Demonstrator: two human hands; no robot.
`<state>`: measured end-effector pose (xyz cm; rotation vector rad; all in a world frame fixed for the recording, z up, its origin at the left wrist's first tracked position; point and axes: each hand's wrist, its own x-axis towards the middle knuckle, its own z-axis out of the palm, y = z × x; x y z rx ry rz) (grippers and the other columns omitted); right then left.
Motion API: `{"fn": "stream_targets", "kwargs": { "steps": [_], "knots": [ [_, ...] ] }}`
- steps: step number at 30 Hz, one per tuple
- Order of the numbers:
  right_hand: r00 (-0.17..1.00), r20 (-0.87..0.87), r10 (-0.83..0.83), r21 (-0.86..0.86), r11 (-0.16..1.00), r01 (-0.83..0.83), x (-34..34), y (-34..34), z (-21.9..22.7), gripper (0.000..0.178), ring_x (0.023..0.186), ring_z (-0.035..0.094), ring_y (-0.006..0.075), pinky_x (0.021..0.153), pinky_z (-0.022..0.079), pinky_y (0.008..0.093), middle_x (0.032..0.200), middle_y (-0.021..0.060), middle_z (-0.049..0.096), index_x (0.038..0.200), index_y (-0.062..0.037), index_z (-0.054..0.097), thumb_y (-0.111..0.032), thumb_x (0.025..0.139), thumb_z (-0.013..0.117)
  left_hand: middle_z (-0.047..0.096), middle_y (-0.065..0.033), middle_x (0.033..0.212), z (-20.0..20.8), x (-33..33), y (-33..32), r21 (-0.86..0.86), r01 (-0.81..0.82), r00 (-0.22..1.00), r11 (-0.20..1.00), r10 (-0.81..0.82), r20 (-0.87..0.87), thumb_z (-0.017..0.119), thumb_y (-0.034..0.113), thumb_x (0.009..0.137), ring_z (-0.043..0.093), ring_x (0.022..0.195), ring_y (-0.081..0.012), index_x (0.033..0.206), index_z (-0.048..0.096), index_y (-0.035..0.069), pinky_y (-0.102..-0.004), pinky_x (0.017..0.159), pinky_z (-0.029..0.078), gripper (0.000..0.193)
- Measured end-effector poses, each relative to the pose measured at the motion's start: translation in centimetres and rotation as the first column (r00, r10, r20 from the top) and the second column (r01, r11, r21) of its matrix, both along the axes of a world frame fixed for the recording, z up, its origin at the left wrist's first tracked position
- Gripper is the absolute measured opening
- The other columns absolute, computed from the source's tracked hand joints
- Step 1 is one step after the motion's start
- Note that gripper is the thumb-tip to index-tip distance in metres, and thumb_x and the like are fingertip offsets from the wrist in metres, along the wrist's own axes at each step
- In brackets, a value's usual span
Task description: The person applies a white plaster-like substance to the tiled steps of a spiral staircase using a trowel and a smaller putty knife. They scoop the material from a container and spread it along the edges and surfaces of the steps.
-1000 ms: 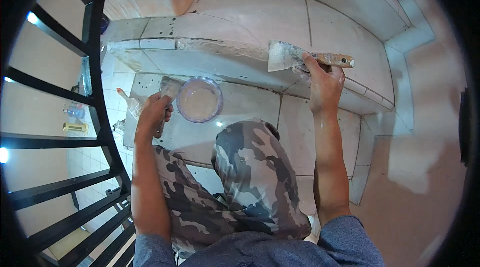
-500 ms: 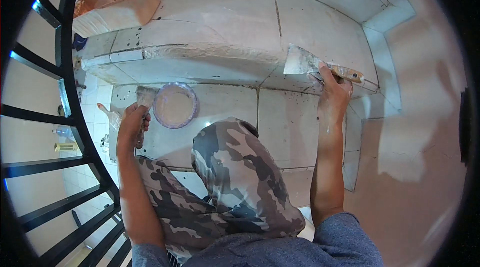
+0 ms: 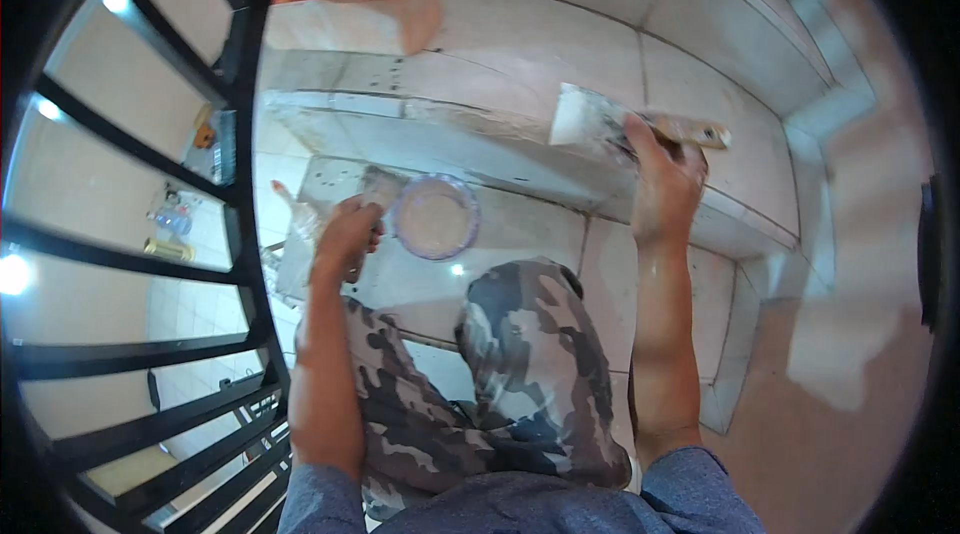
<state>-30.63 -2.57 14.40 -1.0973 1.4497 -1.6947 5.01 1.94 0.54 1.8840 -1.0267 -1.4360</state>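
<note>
In my right hand is a wide putty knife with a wooden handle. Its pale, smeared blade points left, over the front edge of a tiled step. Rough whitish filler runs along part of that edge. My left hand grips a smaller scraper, its grey blade close beside a round bowl. Pale paste lies in the bowl, which stands on the lower tread.
An orange paste-smeared tub with a handled tool in it sits on the upper step. Black railing runs along my left. A brush lies left of my left hand. My camouflage-clad knee is near the bowl; a wall rises right.
The view has turned left, so the steps, bowl and tub appear further right. My right hand and putty knife have moved left along the step edge. Both hands keep their tools.
</note>
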Motion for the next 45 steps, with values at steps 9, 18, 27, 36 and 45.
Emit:
{"fn": "stream_targets", "kwargs": {
  "steps": [9,18,27,36,45],
  "knots": [
    [0.907,-0.279,0.315,0.17,0.946,-0.277,15.0,-7.6,0.2,0.033,0.076,0.069,0.019,0.073,0.057,0.0345,0.089,0.0134,0.071,0.091,0.0054,0.068,-0.021,0.076,0.079,0.062,-0.0092,0.073,0.9,-0.6,0.7,0.005,-0.038,0.999,0.999,0.038,-0.009,0.057,0.029,0.088,0.058,0.061,-0.0164,0.094,0.06,-0.004,-0.0323,0.057,0.049,0.033],
    [0.873,-0.416,0.256,0.136,0.966,-0.218,13.9,-8.3,-0.4,0.031,0.075,0.07,0.0209,0.073,0.056,0.0346,0.087,0.0155,0.072,0.085,0.0059,0.069,-0.022,0.075,0.077,0.061,-0.009,0.072,1.6,-1.4,0.4,0.01,-0.022,1.0,1.0,0.022,-0.011,0.057,0.029,0.088,0.057,0.059,-0.0164,0.093,0.06,-0.003,-0.0321,0.056,0.048,0.032],
    [0.929,-0.335,0.156,0.243,0.967,-0.075,5.7,-5.8,1.2,0.028,0.078,0.068,0.0198,0.073,0.054,0.0343,0.084,0.0109,0.07,0.087,0.0047,0.068,-0.019,0.074,0.074,0.058,-0.0069,0.071,0.4,-0.9,0.2,0.013,-0.042,0.998,0.999,0.042,-0.05,0.057,0.025,0.09,0.053,0.059,-0.0144,0.092,0.059,0.0,-0.0306,0.054,0.045,0.025],
    [0.955,-0.272,0.118,0.256,0.966,-0.046,-5.4,-3.1,1.0,0.017,0.077,0.068,0.0214,0.068,0.062,0.0347,0.092,0.0131,0.067,0.097,0.0058,0.063,-0.004,0.084,0.07,0.056,-0.0048,0.07,0.4,-0.8,0.1,0.004,0.007,0.999,1.0,-0.007,-0.047,0.056,0.026,0.089,0.051,0.056,-0.0127,0.086,0.056,0.004,-0.0293,0.052,0.044,0.023],
    [0.967,-0.252,-0.029,0.243,0.966,0.092,-12.3,-0.4,1.6,0.013,0.078,0.068,0.0189,0.068,0.064,0.0349,0.091,0.0099,0.065,0.093,0.0029,0.062,-0.004,0.086,0.07,0.055,-0.004,0.07,0.4,-1.2,-0.1,0.004,0.02,0.999,1.0,-0.02,-0.027,0.056,0.027,0.091,0.049,0.056,-0.0118,0.086,0.055,0.005,-0.0289,0.052,0.042,0.023]
  ]
}}
